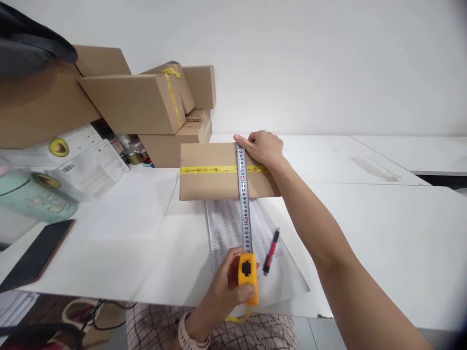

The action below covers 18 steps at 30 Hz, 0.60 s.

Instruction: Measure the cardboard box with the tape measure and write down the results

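Observation:
My left hand [226, 287], with a pale watch strap at the wrist, is closed around a yellow tape measure [248, 279] near the table's front edge. Its metal blade [243, 194] runs away from me across the top of a cardboard box [207, 184] sealed with yellow printed tape. At the box's far edge, my right hand [264, 146] pinches the blade's end with the thumb, the other fingers curled over the box. Beneath the blade lies a printed sheet [226, 228], partly under the box. A red and black pen [271, 252] rests on it.
Several cardboard boxes [127, 104] are stacked at the back left. Before them stand a white carton with avocado pictures [78, 163] and a mint-green bottle [44, 197]. A dark flat phone-like object [38, 255] lies at the table's left edge. A wall [328, 68] rises behind.

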Tool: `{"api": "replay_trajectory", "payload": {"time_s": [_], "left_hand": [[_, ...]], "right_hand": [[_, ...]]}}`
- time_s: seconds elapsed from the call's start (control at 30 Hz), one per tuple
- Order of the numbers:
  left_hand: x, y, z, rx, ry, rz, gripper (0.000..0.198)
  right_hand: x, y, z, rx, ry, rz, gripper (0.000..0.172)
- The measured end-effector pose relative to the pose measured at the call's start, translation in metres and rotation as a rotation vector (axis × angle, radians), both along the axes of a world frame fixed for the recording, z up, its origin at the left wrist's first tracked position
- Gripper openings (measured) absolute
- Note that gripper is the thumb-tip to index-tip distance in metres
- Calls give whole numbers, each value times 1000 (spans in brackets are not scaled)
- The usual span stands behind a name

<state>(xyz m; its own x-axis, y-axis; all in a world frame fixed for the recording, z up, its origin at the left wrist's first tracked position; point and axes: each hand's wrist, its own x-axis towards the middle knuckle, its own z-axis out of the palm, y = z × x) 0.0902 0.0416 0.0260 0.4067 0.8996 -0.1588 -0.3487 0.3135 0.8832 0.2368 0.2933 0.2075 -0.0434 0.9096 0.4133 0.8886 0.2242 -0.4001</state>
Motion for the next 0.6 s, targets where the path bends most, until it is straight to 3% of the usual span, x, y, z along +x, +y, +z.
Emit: {"api": "replay_trajectory", "payload": {"time_s": [0.23, 0.37, 0.5, 0.6], "left_hand": [[-10, -8, -1, 14, -60, -26, 72], [-19, -19, -4, 36, -71, -30, 70], [-25, -24, -4, 62, -47, -31, 70], [-26, -25, -3, 84, -6, -36, 69]], "right_hand": [[1, -3, -7, 75, -41, 4, 73], [0, -21, -16, 160, -92, -24, 75], [4, -53, -37, 308, -104, -45, 71], [12, -74, -63, 420, -110, -36, 64]]}}
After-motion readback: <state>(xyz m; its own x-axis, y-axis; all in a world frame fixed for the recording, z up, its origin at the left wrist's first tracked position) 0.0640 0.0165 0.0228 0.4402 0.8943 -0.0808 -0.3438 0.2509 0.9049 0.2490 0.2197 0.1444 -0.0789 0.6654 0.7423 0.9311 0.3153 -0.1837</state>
